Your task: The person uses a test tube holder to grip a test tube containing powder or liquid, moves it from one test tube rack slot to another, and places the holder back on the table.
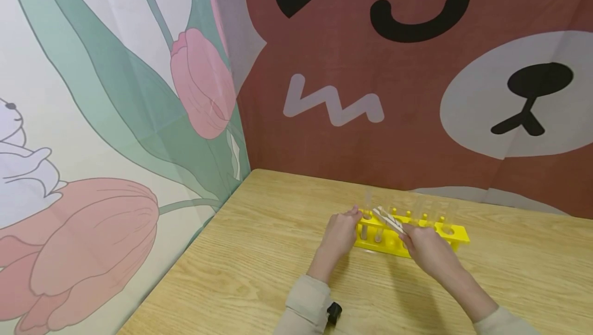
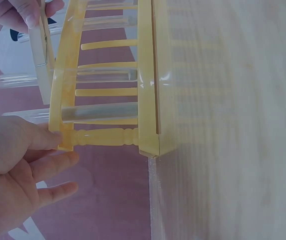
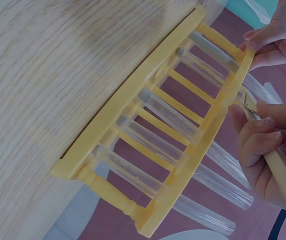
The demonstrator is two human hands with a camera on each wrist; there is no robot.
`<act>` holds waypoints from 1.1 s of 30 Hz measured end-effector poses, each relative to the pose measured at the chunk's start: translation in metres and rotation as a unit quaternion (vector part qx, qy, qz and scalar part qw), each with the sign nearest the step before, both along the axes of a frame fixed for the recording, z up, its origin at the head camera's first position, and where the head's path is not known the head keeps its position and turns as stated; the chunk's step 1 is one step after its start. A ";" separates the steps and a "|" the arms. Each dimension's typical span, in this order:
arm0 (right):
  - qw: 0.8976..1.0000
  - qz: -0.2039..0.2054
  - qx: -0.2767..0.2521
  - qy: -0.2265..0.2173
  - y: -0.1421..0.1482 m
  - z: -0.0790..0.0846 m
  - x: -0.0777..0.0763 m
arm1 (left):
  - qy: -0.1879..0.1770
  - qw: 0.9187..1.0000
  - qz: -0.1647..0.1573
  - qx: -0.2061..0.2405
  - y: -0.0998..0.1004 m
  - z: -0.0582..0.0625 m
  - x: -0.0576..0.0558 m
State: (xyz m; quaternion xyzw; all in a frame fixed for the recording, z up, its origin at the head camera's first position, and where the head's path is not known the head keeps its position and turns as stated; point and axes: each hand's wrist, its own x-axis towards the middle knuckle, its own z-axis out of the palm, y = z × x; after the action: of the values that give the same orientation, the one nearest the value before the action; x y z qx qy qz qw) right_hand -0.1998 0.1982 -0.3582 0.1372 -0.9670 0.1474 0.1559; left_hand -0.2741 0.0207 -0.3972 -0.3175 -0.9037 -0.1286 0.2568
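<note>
Jutting from right hand [image 1: 428, 248] over rack [image 1: 459, 234]: 1 wooden clamp [image 1: 388, 219]

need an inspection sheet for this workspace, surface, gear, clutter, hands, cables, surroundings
surface: wooden table, light grain
job's things: yellow rack standing on the table; five test tubes in it, contents unclear; wooden clip by the rack's top bar, whether it clamps a tube unclear
clutter: nothing seen
grippers: left hand pinches one end of the rack's top bar; right hand holds the clip
cables: nothing seen
surroundings: brown backdrop with an animal face behind the table; tulip backdrop at the left
</note>
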 end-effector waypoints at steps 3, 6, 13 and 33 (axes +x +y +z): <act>1.000 -0.001 0.002 -0.001 0.000 0.000 0.000 | 0.006 1.000 -0.002 0.002 0.000 0.000 0.000; 1.000 -0.002 0.004 -0.004 0.000 0.000 0.000 | 0.012 1.000 -0.005 0.004 -0.001 0.000 0.000; 1.000 -0.003 0.006 -0.008 -0.001 -0.001 0.000 | 0.014 1.000 -0.006 0.005 -0.001 0.000 0.000; 1.000 -0.002 0.022 0.009 -0.002 0.000 -0.001 | 0.006 1.000 -0.004 0.006 -0.001 0.000 -0.001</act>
State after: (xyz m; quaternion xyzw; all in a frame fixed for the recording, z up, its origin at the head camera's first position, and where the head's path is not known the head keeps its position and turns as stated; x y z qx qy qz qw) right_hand -0.2003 0.1960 -0.3581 0.1397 -0.9689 0.1245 0.1619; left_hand -0.2748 0.0198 -0.3975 -0.3205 -0.8998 -0.1335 0.2640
